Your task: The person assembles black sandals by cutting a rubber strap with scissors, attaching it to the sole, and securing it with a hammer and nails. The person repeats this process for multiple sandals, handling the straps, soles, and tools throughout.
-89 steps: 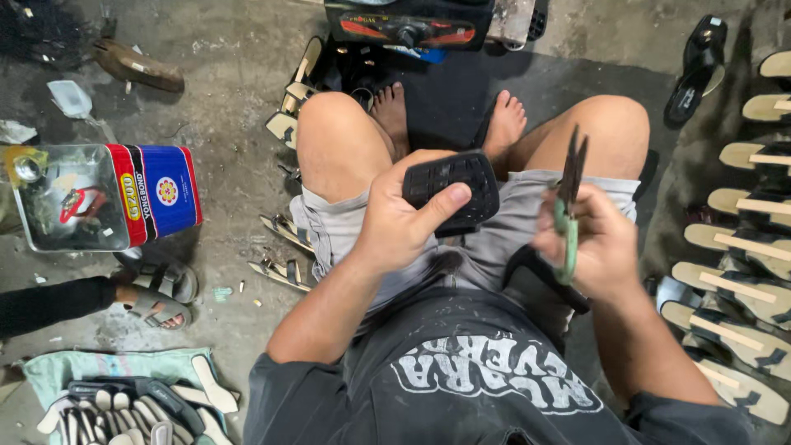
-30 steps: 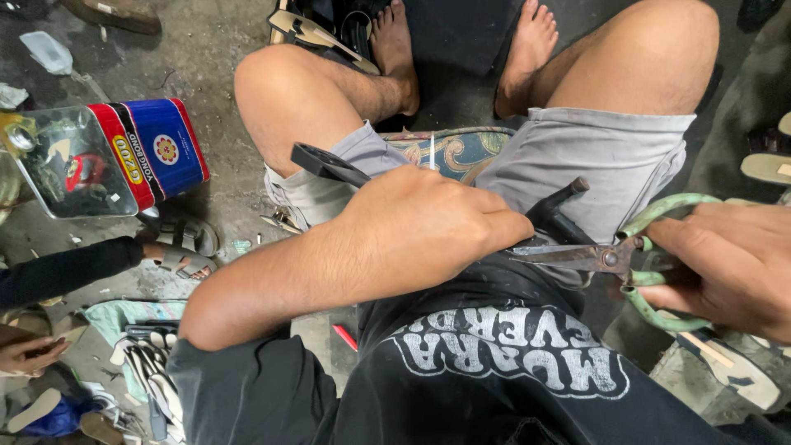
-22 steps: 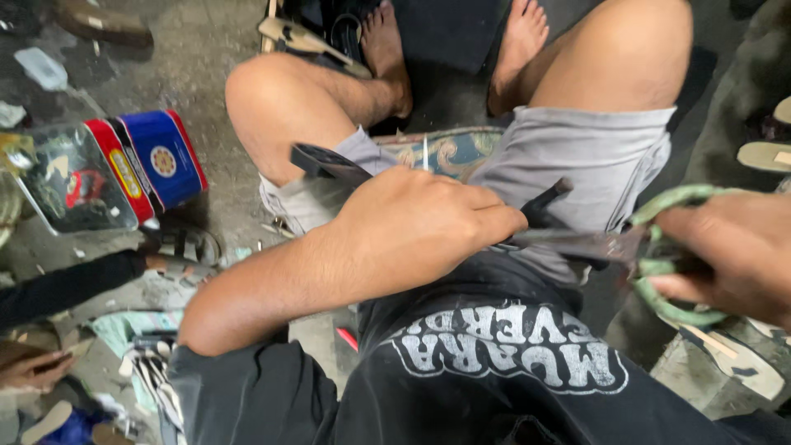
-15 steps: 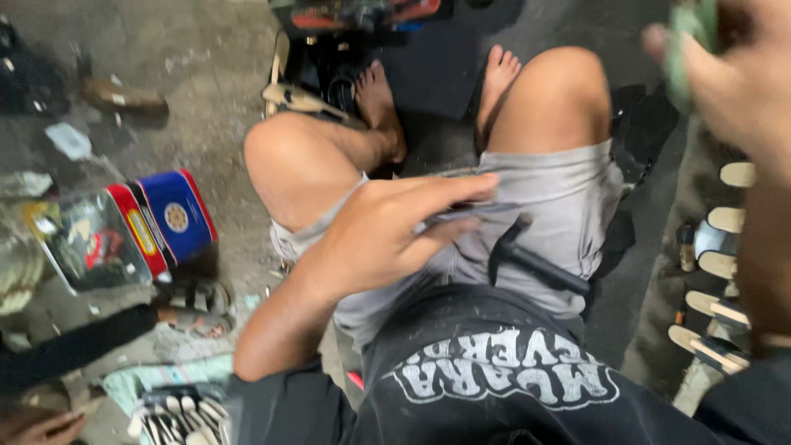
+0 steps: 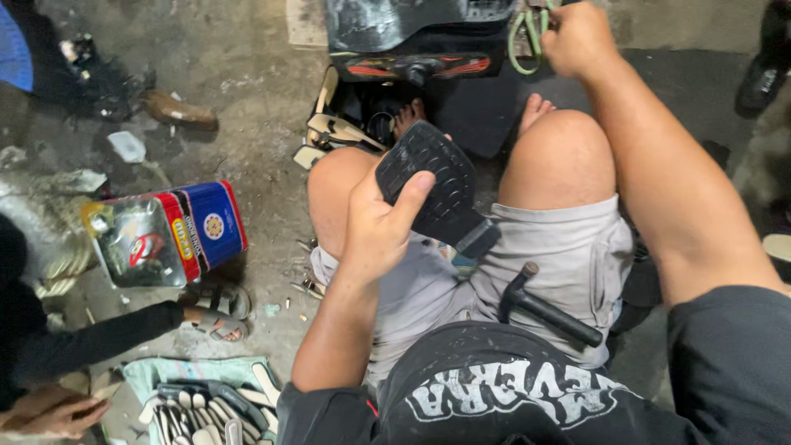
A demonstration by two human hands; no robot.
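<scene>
My left hand (image 5: 375,227) grips a black textured rubber shoe sole (image 5: 437,185), holding it tilted over my left knee with the thumb pressed on its tread. My right hand (image 5: 577,37) is stretched far forward, fingers closed around green-handled scissors (image 5: 527,29) at the top edge of the view. A black hammer (image 5: 544,309) lies across my lap on my grey shorts. My bare feet rest on a dark mat ahead.
A red and blue tin (image 5: 165,235) lies on the concrete floor at the left. Another person's dark sleeve and sandalled foot (image 5: 218,317) are at lower left, beside a cloth with several sole pieces (image 5: 206,404). A black machine (image 5: 420,37) stands ahead.
My right hand has swung the scissors from my lap up and forward. My left hand has lifted the black sole off my lap. The view has tilted up.
</scene>
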